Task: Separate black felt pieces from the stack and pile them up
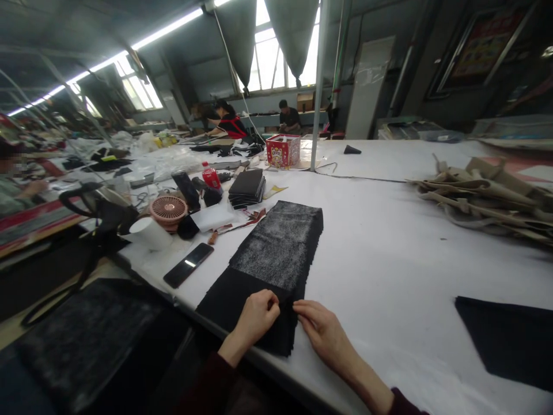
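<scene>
A stack of black fabric pieces [224, 297] lies at the table's front edge, its far part covered by a speckled grey-white surface [272, 248]. Over the stack's near right part, my left hand [258, 314] is closed, thumb and fingers pinching the black fabric. My right hand [322, 328] is at the stack's right edge, its fingertips pressed together on the fabric there. The fingertips of both hands are close together, and the exact fold between them is hard to make out.
Left of the stack lie a phone [189, 265], a pink fan [168, 212], a white roll [150, 233] and a red-labelled bottle [211, 176]. Dark folded pieces [247, 187] sit behind. Tan scraps [492, 193] and black fabric [510, 340] lie right. A pole [319, 86] rises behind.
</scene>
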### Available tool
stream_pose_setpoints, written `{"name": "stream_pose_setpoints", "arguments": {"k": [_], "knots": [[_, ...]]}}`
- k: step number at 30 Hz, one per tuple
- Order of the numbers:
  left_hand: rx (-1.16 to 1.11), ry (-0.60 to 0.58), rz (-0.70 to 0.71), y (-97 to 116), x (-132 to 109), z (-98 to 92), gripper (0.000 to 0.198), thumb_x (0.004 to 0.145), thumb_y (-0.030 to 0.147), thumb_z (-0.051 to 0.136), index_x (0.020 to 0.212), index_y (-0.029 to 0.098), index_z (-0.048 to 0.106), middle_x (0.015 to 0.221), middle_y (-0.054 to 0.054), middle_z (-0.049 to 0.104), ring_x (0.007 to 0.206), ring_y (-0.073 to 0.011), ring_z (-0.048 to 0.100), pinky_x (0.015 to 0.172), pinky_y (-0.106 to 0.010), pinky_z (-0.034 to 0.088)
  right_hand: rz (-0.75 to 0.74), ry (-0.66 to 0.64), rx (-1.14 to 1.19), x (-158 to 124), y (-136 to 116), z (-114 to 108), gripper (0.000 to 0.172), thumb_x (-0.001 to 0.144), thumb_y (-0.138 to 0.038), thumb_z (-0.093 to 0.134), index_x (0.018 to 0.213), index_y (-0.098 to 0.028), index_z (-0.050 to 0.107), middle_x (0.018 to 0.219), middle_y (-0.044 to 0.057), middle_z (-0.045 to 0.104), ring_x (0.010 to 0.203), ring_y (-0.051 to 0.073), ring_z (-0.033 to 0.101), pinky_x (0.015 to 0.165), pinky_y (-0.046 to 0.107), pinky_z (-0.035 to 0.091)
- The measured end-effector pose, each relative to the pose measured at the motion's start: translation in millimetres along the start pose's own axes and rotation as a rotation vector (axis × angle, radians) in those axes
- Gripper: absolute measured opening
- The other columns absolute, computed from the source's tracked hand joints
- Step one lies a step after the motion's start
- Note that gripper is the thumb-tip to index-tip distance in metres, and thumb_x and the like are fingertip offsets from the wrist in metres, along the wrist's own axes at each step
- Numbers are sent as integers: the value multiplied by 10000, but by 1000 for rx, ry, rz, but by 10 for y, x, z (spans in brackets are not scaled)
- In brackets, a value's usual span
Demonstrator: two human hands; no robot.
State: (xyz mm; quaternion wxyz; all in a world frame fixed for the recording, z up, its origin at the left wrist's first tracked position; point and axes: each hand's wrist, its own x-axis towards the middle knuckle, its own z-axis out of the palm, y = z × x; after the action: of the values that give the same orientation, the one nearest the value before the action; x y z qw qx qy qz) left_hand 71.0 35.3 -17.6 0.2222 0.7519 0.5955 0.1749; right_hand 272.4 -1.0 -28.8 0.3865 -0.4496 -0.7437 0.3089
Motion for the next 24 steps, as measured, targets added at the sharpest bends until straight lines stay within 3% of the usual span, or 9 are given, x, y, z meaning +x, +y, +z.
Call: {"name": "stream_pose_setpoints", "arguments": {"k": [6, 13, 16, 21, 24], "knots": [[-212, -46, -1, -133, 49, -42, 201, 782, 193, 496, 793, 176, 697, 743, -10, 678, 686, -153, 610, 654, -242, 432, -131, -93, -274, 120, 65, 166, 323, 929, -101, 432, 1103, -208, 682, 1139, 75, 666, 1013, 210, 606, 885, 374, 530], [-424, -90, -50, -221, 84, -88, 183, 737, 211, 543, 758, 176, 721, 731, 3, 685, 687, -149, 592, 666, -248, 417, -54, 53, -70, 124, 113, 174, 273, 946, -174, 447, 1085, -203, 679, 1164, 89, 642, 1066, 198, 607, 940, 354, 514], [-560, -94, -92, -228, 88, -98, 137, 705, 199, 594, 731, 179, 728, 713, 10, 676, 696, -147, 576, 682, -249, 409, -43, 21, -49, 189, 43, 165, 247, 937, -203, 482, 1071, -209, 690, 1134, 75, 660, 1044, 196, 614, 942, 350, 508], [-948, -63, -248, -313, 111, -117, 53, 650, 192, 696, 673, 145, 702, 642, 11, 644, 639, -134, 569, 652, -238, 434, -90, -112, -238, 214, 48, 212, 248, 943, -146, 461, 959, -198, 702, 1070, 59, 676, 968, 205, 585, 872, 376, 510], [-1281, 67, -422, -466, 75, -287, 100, 676, 217, 722, 716, 132, 687, 667, -1, 656, 623, -135, 603, 645, -239, 480, -102, -99, -256, 176, 114, 256, 241, 952, -137, 457, 1004, -192, 686, 1144, 65, 657, 994, 208, 562, 894, 379, 498]]}}
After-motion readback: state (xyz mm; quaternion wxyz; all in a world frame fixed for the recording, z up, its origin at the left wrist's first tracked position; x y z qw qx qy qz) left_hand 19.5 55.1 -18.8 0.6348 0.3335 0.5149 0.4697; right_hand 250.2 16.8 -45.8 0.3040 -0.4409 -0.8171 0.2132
